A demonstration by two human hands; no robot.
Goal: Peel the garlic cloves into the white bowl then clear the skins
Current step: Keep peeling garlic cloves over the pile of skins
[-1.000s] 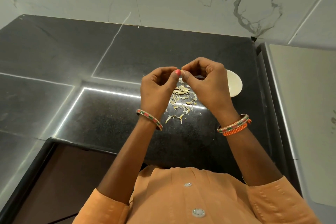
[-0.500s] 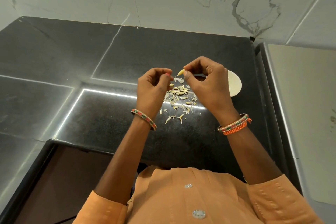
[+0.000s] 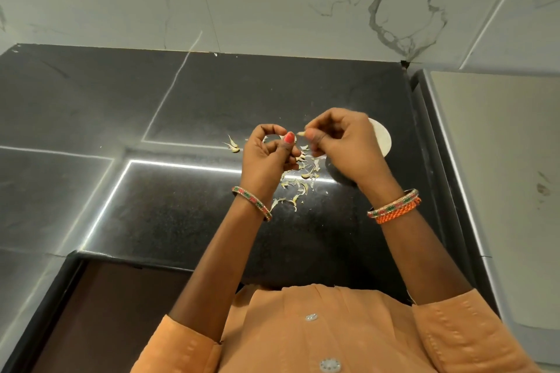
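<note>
My right hand [image 3: 342,142] pinches a small pale garlic clove [image 3: 301,133] between thumb and fingers, above the black counter. My left hand [image 3: 268,154] hovers just left of it, fingers curled, thumb tip close to the clove; whether it holds a bit of skin is hidden. A heap of papery garlic skins [image 3: 298,179] lies on the counter below and between the hands. One more skin piece [image 3: 232,145] lies apart to the left. The white bowl [image 3: 382,139] stands behind my right hand, mostly covered by it; its inside is not visible.
The black stone counter [image 3: 169,215] reaches left and toward me, ending at a front edge above a dark cabinet. A marble wall [image 3: 272,0] rises at the back. A raised pale ledge [image 3: 491,175] borders the counter on the right.
The hands came apart half a second ago, showing the clove in the right hand, and now stand close together again. The whole view has shifted a little lower.
</note>
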